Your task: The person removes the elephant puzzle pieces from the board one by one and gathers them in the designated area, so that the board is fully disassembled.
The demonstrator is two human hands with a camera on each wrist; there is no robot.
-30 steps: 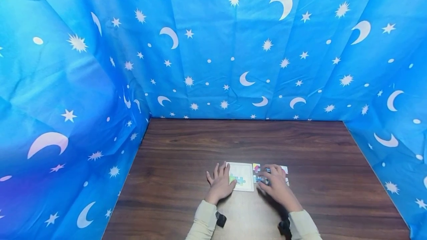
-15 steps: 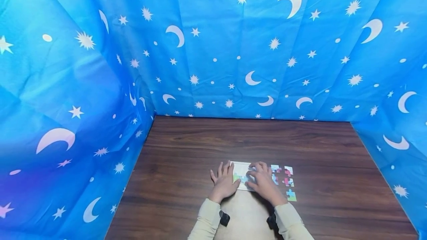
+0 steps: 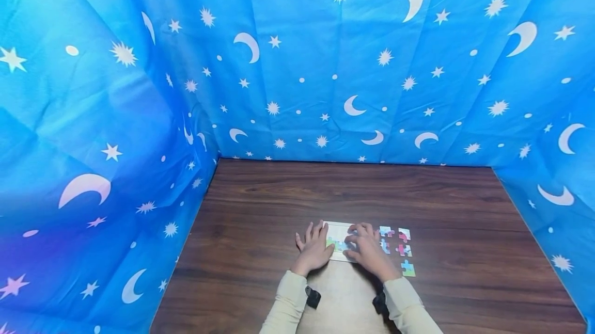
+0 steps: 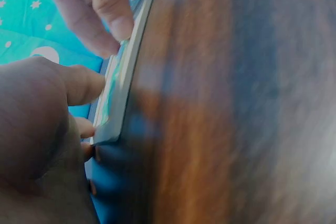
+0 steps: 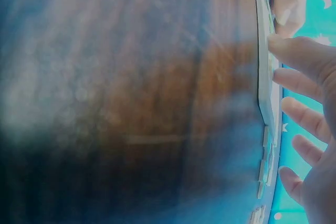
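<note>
A white puzzle tray (image 3: 338, 229) lies flat on the table, with joined green and blue jigsaw pieces (image 3: 335, 244) along its near part. My left hand (image 3: 313, 252) rests on the tray's left side, fingers spread and thumb near the front corner. Over the right side is my right hand (image 3: 369, 252), its thumb and index finger bent at a puzzle piece that the hand mostly hides. In the left wrist view, that thumb (image 4: 119, 22) comes down just inside the tray's edge (image 4: 118, 111). The right wrist view shows the other fingers (image 5: 307, 121) loosely apart.
Several loose jigsaw pieces (image 3: 404, 250) lie in rows right of the tray, some partly behind the right hand. The brown wooden table (image 3: 260, 194) meets a blue curtain (image 3: 297, 65) with moons and stars at its back and sides.
My right hand has moved left from the loose pieces onto the tray and stays there over the last half second. The left hand keeps its place on the tray. The head view shifts slightly.
</note>
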